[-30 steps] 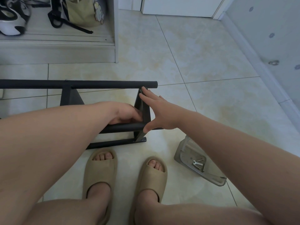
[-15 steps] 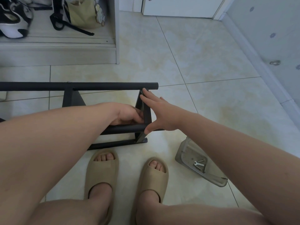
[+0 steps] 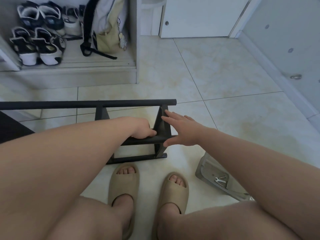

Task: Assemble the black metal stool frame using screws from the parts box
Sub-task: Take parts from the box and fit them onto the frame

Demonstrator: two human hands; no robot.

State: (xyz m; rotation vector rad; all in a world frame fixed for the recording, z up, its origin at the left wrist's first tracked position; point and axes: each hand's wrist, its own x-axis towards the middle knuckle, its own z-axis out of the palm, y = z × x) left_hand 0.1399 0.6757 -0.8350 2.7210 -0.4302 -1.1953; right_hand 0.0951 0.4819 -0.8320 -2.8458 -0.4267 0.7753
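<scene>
In the head view, a black metal stool frame (image 3: 107, 104) is seen lying on its side on glossy, cream-veined floor tiles (image 3: 216, 71), built of matte round tubes joined by flat triangular brackets. The left hand (image 3: 143, 129) is curled around the nearer round tube, fingers pressed together and wrapped under it, just left of the end bracket. The right hand (image 3: 181, 129) is held flat against the outer face of that bracket, its fingers spread, fingertips reaching up towards the far tube and thumb resting by the nearer tube's end. Below the right-hand fingers and to their right, a translucent grey plastic parts box (image 3: 206, 168) is set on the tiles, partly hidden by the forearm; a small silvery flat spanner (image 3: 219, 180) and what appears to be a screw can be made out inside it. Beneath the fingers of both hands, two feet in smooth beige slides (image 3: 124, 186) are planted. Beyond the fingers, a low pale shelf (image 3: 78, 66) holds black-and-white trainers (image 3: 37, 44) and a soft yellowish bag (image 3: 107, 37). Compared with the frame half a second earlier, both grips are unchanged, while more of the shelf is now shown.
</scene>
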